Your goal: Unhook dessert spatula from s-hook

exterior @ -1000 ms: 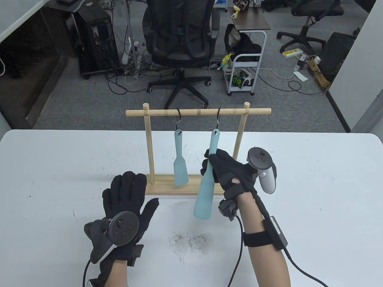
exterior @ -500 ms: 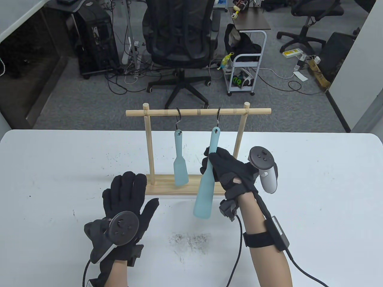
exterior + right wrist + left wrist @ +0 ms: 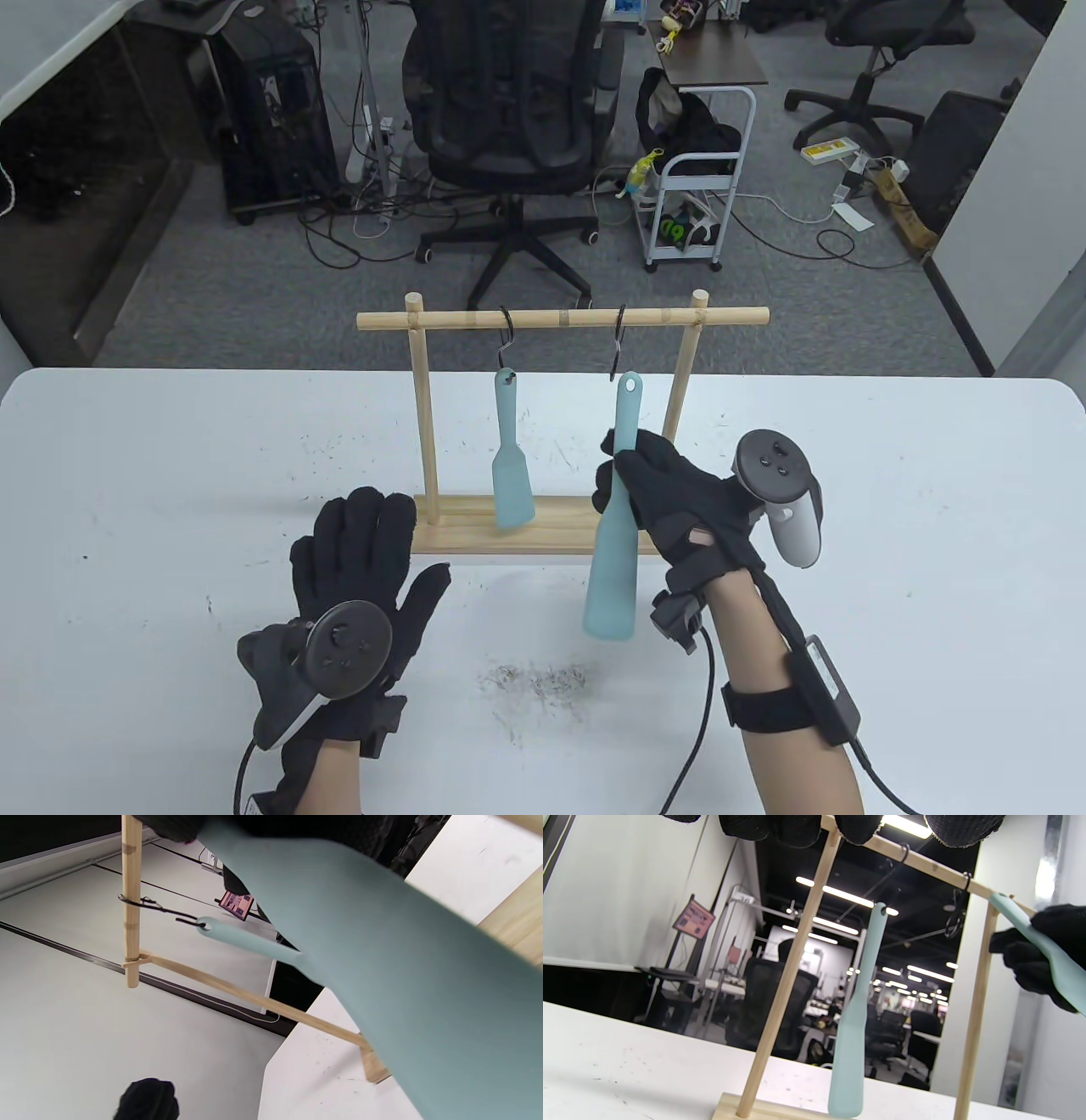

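My right hand grips the handle of a pale teal dessert spatula, blade down, in front of the wooden rack. The spatula's hole end sits just right of and below the right black s-hook, apart from it. The left wrist view shows the same spatula in my right hand, away from that hook. In the right wrist view its blade fills the frame. My left hand lies flat and open on the table by the rack's base, holding nothing.
A second, smaller teal spatula hangs from the left s-hook on the rack's bar. The rack's base board lies between my hands. Dark smudges mark the white table near its front. Office chairs and a cart stand beyond the table.
My right hand has moved right and slightly down with the spatula. The spatula's hole end has come off the right s-hook. The left hand has not moved.
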The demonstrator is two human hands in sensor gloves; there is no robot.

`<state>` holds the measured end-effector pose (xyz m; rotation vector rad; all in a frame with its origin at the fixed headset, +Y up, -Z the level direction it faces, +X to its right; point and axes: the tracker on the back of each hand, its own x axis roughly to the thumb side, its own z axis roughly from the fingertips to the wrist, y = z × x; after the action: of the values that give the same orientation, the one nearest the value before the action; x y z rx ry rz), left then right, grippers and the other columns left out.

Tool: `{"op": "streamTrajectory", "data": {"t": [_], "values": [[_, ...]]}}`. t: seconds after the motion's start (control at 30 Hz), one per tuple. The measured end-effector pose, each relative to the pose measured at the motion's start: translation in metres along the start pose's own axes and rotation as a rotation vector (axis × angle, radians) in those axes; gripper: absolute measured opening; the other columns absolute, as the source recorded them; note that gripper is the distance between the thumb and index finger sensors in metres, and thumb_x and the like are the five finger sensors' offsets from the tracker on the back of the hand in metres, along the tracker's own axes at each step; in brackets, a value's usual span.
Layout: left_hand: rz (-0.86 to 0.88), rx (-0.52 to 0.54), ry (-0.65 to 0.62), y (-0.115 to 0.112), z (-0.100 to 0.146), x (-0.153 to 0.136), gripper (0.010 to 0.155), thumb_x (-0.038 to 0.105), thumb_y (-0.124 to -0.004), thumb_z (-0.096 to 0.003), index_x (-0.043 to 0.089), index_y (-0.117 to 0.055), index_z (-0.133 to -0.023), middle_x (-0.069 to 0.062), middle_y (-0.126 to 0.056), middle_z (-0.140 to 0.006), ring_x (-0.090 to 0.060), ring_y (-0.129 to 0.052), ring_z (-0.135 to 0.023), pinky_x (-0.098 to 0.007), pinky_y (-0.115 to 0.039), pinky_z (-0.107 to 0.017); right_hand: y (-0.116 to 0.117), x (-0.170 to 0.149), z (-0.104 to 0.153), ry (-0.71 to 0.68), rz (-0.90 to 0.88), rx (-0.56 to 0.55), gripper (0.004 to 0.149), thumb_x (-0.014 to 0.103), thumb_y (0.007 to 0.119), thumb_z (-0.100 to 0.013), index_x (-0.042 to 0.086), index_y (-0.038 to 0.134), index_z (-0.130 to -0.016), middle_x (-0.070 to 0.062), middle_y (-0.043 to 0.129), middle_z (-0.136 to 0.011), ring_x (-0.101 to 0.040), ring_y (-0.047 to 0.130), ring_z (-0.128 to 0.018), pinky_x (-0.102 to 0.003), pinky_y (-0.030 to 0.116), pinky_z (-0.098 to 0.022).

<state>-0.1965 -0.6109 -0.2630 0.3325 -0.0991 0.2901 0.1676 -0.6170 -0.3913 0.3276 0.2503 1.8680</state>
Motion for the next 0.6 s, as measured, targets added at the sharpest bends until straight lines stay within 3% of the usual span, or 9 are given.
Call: {"op": "streamTrajectory", "data": {"t": [0.17, 0.33, 0.6], "values": [[0.011, 0.006, -0.01, 0.002, 0.001, 0.001, 0.078, 0.069, -0.061, -0.0572, 0.032, -0.044, -0.124, -0.011, -0.045, -0.132, -0.046, -0.045, -0.119, -0.07, -0.045, -0.081, -0.025, -0.028, 0.026, 0.079, 0.036, -0.068, 0.059, 0.041, 0.072, -0.054, 0.012, 0.064, -0.104, -0.01, 0.092, -0.08, -0.031, 0.102, -0.057, -0.044, 0.084, -0.041], [0.025, 0.004, -0.017, 0.001, 0.001, 0.001, 0.078, 0.069, -0.06, -0.0573, 0.032, -0.043, -0.125, -0.012, -0.045, -0.133, -0.045, -0.045, -0.12, -0.07, -0.045, -0.081, -0.046, -0.077, 0.053, 0.205, 0.056, -0.108, 0.059, 0.041, 0.072, -0.054, 0.013, 0.063, -0.105, -0.011, 0.092, -0.08, -0.031, 0.101, -0.056, -0.044, 0.084, -0.041], [0.029, 0.003, -0.022, 0.001, 0.002, 0.001, 0.078, 0.069, -0.06, -0.0573, 0.032, -0.043, -0.125, -0.011, -0.045, -0.132, -0.045, -0.045, -0.12, -0.07, -0.045, -0.081, -0.059, -0.14, 0.077, 0.357, 0.055, -0.112, 0.058, 0.04, 0.071, -0.054, 0.013, 0.062, -0.105, -0.011, 0.091, -0.08, -0.032, 0.1, -0.057, -0.045, 0.083, -0.043]]}}
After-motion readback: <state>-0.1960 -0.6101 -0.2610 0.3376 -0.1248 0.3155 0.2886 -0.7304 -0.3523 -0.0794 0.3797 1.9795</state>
